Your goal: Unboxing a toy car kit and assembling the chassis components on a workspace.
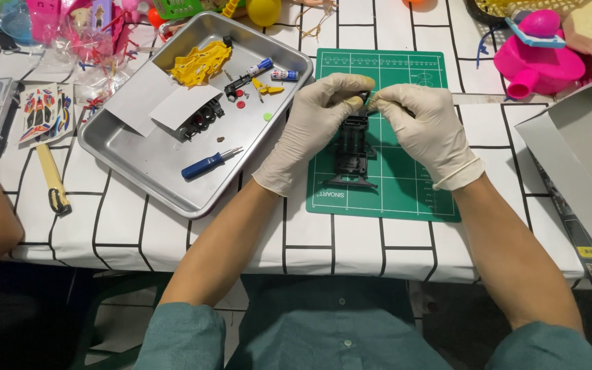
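Two gloved hands are held over the green mat (pixel 405 185), and a black chassis (pixel 353 147) is gripped between them. The left hand (pixel 316 120) is closed on the far end of the chassis from the left; the right hand (pixel 423 127) is pinched at the same end from the right, on something too small to be told. The near end of the chassis is rested on the mat, close to its middle.

As a judgement, the build is only partly done. The chassis frame is seen as a bare black piece, with no wheels and no shell made out on it. Much is left in the steel tray (pixel 138 161), just left of the mat: yellow sprue parts (pixel 200 63) at its far side, a dark part cluster (pixel 201 118) under a white sheet (pixel 173 103), small red bits (pixel 241 96), a small tube (pixel 284 75), and a blue screwdriver (pixel 210 163) lying unused toward its near edge. A sticker sheet (pixel 46 113) is laid well left of the mat, beyond the tray, apparently whole. A grey box lid (pixel 577 147) is stood to the right of the mat.
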